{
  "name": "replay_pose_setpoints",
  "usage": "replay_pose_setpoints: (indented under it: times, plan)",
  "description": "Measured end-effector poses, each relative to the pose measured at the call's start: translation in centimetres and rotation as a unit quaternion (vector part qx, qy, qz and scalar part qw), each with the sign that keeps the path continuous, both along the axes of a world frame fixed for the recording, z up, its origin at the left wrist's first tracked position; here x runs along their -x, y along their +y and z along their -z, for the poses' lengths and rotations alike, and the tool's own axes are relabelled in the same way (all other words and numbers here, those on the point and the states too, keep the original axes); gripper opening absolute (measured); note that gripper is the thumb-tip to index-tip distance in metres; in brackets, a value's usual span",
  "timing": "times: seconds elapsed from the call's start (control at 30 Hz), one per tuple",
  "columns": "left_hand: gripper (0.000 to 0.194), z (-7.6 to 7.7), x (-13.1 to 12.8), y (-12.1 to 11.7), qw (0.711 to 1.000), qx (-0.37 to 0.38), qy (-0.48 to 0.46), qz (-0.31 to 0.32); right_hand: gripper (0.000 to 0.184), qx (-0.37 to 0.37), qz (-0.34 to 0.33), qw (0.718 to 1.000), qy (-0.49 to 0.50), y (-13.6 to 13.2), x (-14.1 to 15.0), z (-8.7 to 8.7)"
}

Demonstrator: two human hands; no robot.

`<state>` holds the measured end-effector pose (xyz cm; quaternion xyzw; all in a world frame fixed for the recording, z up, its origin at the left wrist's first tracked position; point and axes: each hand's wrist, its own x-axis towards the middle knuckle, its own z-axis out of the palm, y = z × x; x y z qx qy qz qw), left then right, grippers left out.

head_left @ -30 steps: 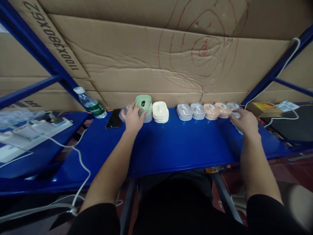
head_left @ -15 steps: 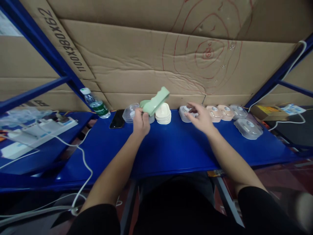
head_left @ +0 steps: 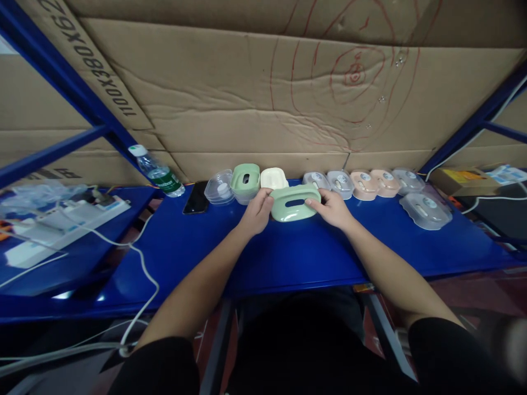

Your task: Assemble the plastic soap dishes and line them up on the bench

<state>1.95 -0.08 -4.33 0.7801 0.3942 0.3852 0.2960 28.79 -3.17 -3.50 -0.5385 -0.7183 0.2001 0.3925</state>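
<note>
Between both hands I hold a green plastic lid (head_left: pixel 295 213) with a dark oblong slot, tilted up above the blue table. My left hand (head_left: pixel 258 213) pinches its left end, and my right hand (head_left: pixel 332 207) grips the right end with the thumb on its face. Behind it, partly covered, stands a stack of cream lids (head_left: pixel 273 179). To their left is another green lid (head_left: pixel 246 178) on a stack of containers, beside clear containers (head_left: pixel 219 186). Further right stand finished-looking boxes in a row: grey ones (head_left: pixel 340 185) and peach ones (head_left: pixel 364 185).
A clear-lidded box (head_left: pixel 426 210) lies right, in front of the row. A phone (head_left: pixel 196 197) and a water bottle (head_left: pixel 158 173) are at the left. A power strip (head_left: pixel 68 227) with white cables is further left. Cardboard (head_left: pixel 206 99) backs the blue table (head_left: pixel 288 263).
My left hand lifted the green lid off the stack and brought it right and forward. My right hand let go of the clear-lidded box, moved left and took the lid's other end.
</note>
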Motion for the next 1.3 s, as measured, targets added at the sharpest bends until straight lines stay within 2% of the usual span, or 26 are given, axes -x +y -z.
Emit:
replay_pose_setpoints:
  times: [0.1, 0.17, 0.23, 0.3, 0.37, 0.5, 0.6, 0.7, 0.8, 0.9, 1.0, 1.07, 1.17, 1.23, 1.3]
  plan:
    - [0.041, -1.0, 1.1, 0.5, 0.990, -0.060, 0.116, -0.053, 0.052, 0.072, -0.024, 0.997, 0.011, -0.1, 1.2, 0.9]
    - [0.035, -1.4, 1.4, 0.8, 0.982, -0.090, 0.136, -0.099, 0.059, 0.136, -0.034, 0.989, 0.045, -0.3, 2.5, 1.6]
    - [0.031, -1.5, 1.3, 0.9, 0.975, -0.122, 0.140, -0.125, 0.073, 0.190, -0.045, 0.979, 0.064, -0.7, 3.9, 2.2]
    - [0.030, -1.3, 1.0, 0.7, 0.971, -0.142, 0.156, -0.110, 0.083, 0.241, -0.093, 0.963, 0.072, -1.0, 5.1, 2.5]
    - [0.032, -0.9, 0.5, 0.3, 0.969, -0.152, 0.186, -0.062, 0.085, 0.263, -0.144, 0.951, 0.070, -1.3, 5.6, 2.5]
    - [0.035, -0.2, -0.6, -1.0, 0.949, -0.194, 0.249, 0.013, 0.074, 0.228, -0.173, 0.957, 0.038, -1.2, 4.8, 2.2]
    - [0.037, -0.1, -1.7, -2.3, 0.939, -0.202, 0.278, -0.002, 0.058, 0.181, -0.159, 0.971, -0.011, -0.5, 3.8, 2.3]
    - [0.040, -0.2, -2.7, -3.4, 0.931, -0.203, 0.303, -0.018, 0.047, 0.121, -0.116, 0.985, -0.049, 0.4, 3.2, 2.9]
    - [0.041, -0.2, -3.0, -3.4, 0.907, -0.204, 0.368, 0.015, 0.043, 0.098, -0.092, 0.989, -0.060, 0.9, 3.0, 3.5]
    - [0.050, -0.2, -2.2, -2.4, 0.873, -0.213, 0.435, 0.049, 0.043, 0.095, -0.087, 0.989, -0.073, 1.0, 3.0, 3.8]
    - [0.052, -0.3, -1.2, -1.3, 0.859, -0.217, 0.463, 0.024, 0.042, 0.090, -0.091, 0.988, -0.090, 0.8, 3.0, 3.7]
    - [0.051, -0.3, -1.0, -0.7, 0.864, -0.212, 0.457, -0.012, 0.040, 0.086, -0.102, 0.986, -0.098, 0.8, 3.0, 3.7]
    - [0.060, 0.0, -1.2, 0.1, 0.876, -0.186, 0.440, -0.063, 0.039, 0.087, -0.114, 0.984, -0.109, 0.7, 2.9, 3.6]
    - [0.065, 0.4, -1.4, 0.7, 0.881, -0.161, 0.438, -0.081, 0.038, 0.088, -0.115, 0.983, -0.113, 0.7, 2.9, 3.4]
    - [0.062, 0.7, -1.4, 1.4, 0.881, -0.147, 0.439, -0.094, 0.038, 0.087, -0.118, 0.982, -0.115, 0.6, 2.9, 3.3]
